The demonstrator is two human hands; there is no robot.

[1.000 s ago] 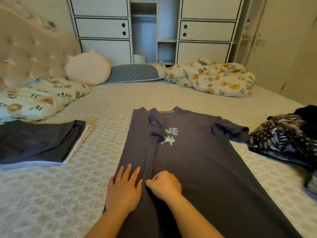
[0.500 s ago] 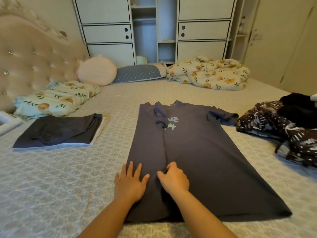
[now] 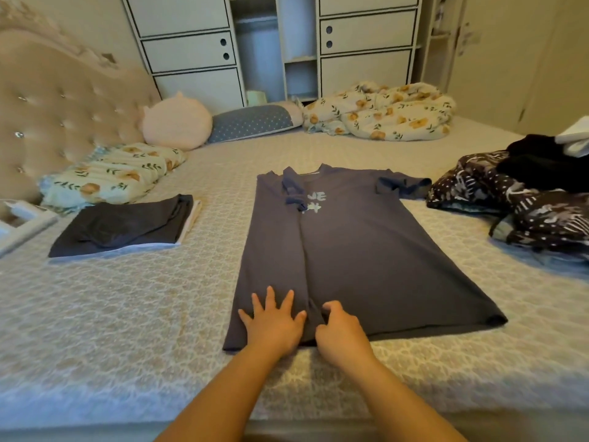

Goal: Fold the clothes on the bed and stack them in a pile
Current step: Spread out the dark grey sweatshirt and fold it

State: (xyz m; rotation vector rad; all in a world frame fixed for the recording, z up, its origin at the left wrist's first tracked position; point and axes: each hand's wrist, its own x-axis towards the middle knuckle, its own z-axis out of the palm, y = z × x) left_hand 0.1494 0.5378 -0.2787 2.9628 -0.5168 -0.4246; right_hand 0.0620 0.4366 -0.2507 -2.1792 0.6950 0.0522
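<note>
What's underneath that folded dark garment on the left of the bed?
Under the folded dark garment a white layer peeks out along its near and right edges; how many pieces is hidden.

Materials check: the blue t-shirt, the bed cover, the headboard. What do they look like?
T-shirt: soft matte knit, probably cotton jersey; it lies limp and creases along the fold. Bed cover: pale woven or quilted fabric with a raised lace-like pattern, slight sheen. Headboard: padded upholstery, likely faux leather or velvet; deep button tufting with shiny studs.

Dim warm indoor light, soft shadows, slight overall blur, wide-angle bending at edges.
</note>
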